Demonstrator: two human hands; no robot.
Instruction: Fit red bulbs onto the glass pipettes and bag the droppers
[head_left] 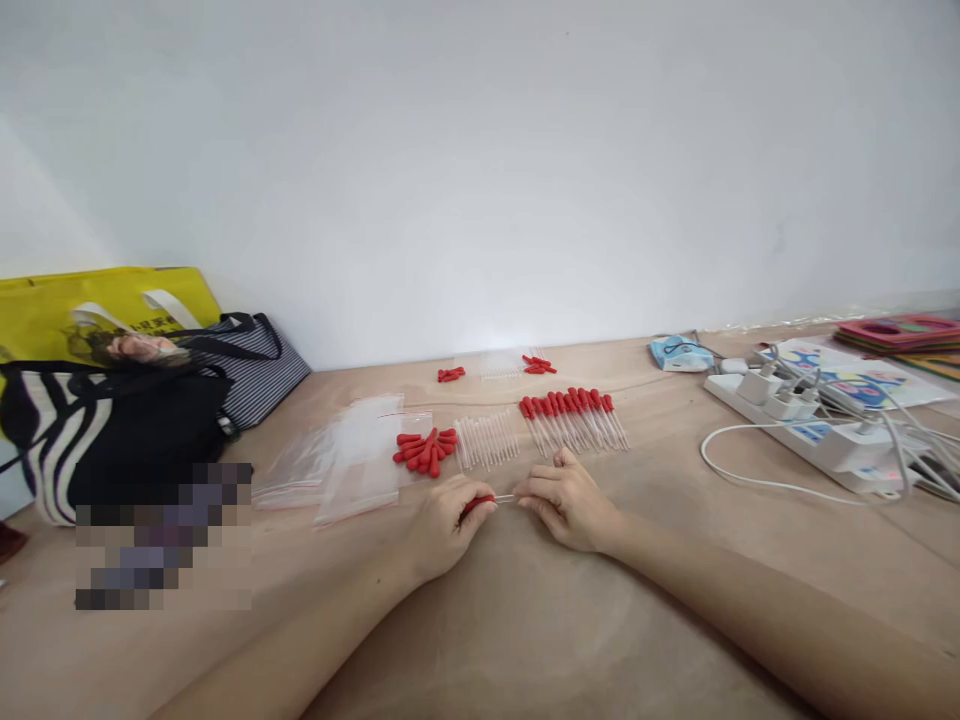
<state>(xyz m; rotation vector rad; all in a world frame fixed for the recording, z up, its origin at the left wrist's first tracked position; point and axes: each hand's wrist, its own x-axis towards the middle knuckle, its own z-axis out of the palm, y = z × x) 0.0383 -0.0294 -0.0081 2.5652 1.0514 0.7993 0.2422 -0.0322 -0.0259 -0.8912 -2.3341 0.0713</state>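
Observation:
My left hand (448, 523) is closed on a red rubber bulb (478, 503) near the middle of the table. A thin clear tube (505, 498) runs from the bulb to my right hand (568, 500), whose fingers pinch its other end. Just beyond my left hand lies a pile of loose red bulbs (427, 452). Beside it is a row of bare clear tubes (486, 441). Behind my right hand, several tubes with red bulbs fitted on them (574, 418) lie side by side.
Clear zip bags (360, 455) lie left of the bulbs. More red bulbs (451, 374) and tubes (501, 364) sit near the wall. Bags (112, 430) stand at the left. On the right are a power strip (810, 430) with cables and a blue mask (681, 353).

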